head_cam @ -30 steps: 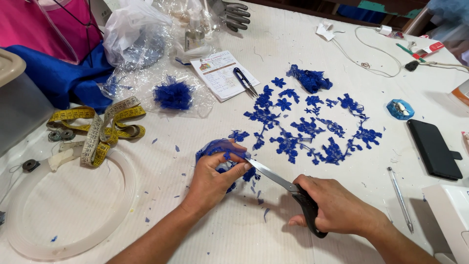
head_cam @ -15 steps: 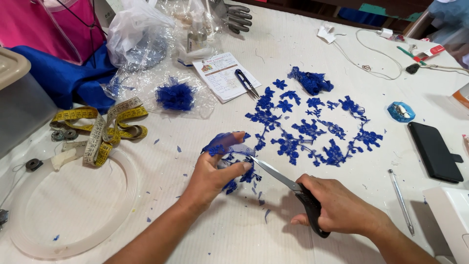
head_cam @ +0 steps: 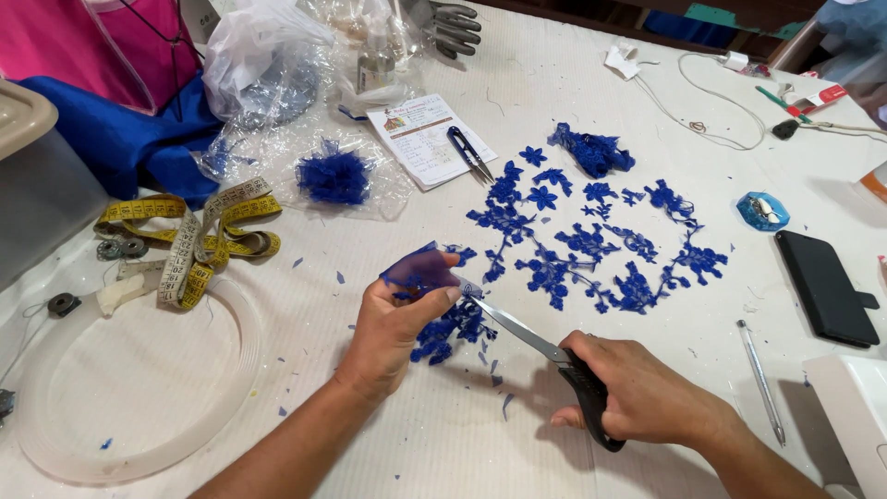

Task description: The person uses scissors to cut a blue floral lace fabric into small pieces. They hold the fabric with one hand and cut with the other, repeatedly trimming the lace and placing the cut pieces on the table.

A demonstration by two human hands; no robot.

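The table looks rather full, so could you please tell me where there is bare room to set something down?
Bare cloth lies inside the white hoop, and between the cut lace motifs and the black phone. It is crowded around the left hand, the scissors in the right hand, the measuring tape and the plastic bags.

Bare table [head_cam: 416, 434] lies open along the near edge; blue lace motifs [head_cam: 591, 240] crowd the centre, measuring tape [head_cam: 194, 236] blocks the left.
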